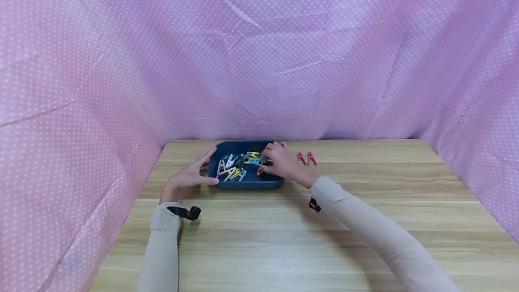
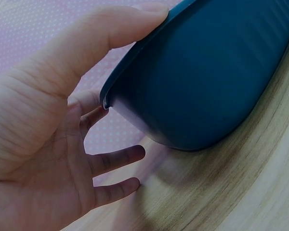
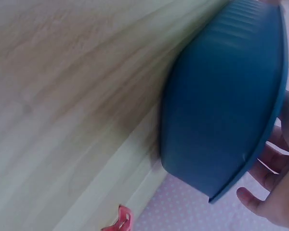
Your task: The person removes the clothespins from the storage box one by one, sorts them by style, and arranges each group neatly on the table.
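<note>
A dark blue plastic tub (image 1: 249, 185) stands at the back of the table, holding a loose heap of clothespins (image 1: 231, 173) in white, cream, yellow, blue and other colours. At its left end is my left hand (image 1: 190, 175), thumb on the rim and fingers spread along the outside. The left wrist view shows those fingers nearly straight. My right hand (image 1: 280, 161) reaches over the tub's right end, fingers bent down among the pins. An orange clothespin (image 1: 260, 171) lies by the right thumb. The tub wall hides the right fingertips in the right wrist view.
Two red clothespins (image 1: 307, 158) lie side by side on the wooden table (image 1: 259, 242), just right of the tub. Pink dotted cloth (image 1: 259, 80) hangs behind the table and along both sides.
</note>
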The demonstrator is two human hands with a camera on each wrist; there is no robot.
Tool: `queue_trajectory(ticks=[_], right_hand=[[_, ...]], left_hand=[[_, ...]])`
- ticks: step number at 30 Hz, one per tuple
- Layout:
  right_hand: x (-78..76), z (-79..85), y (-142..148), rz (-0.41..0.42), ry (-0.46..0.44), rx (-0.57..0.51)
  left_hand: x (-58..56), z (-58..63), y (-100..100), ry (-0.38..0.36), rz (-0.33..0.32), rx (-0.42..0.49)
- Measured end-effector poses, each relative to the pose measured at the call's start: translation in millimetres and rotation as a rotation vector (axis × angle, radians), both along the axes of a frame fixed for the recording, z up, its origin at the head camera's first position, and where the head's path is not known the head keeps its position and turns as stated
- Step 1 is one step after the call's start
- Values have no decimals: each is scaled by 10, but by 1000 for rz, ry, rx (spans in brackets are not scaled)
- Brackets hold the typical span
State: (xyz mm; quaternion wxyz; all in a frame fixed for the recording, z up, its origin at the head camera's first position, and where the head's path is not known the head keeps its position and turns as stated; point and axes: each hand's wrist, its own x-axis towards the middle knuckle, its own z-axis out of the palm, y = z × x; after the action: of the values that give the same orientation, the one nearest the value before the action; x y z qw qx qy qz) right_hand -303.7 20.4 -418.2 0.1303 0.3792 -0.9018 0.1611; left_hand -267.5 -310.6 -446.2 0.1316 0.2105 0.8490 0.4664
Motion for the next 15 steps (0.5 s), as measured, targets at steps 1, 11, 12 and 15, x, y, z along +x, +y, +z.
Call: queue_trajectory(ticks=[1, 11, 12, 15], right_hand=[[4, 8, 23, -5, -10, -13], [18, 81, 315, -65, -28, -109], [20, 92, 350, -69, -24, -125], [13, 109, 467, -89, -16, -179]], left_hand=[[-1, -3, -2, -2, 2, -3], [8, -4, 8, 2, -1, 19], [7, -2, 9, 1, -2, 16], [7, 8, 15, -5, 3, 8]])
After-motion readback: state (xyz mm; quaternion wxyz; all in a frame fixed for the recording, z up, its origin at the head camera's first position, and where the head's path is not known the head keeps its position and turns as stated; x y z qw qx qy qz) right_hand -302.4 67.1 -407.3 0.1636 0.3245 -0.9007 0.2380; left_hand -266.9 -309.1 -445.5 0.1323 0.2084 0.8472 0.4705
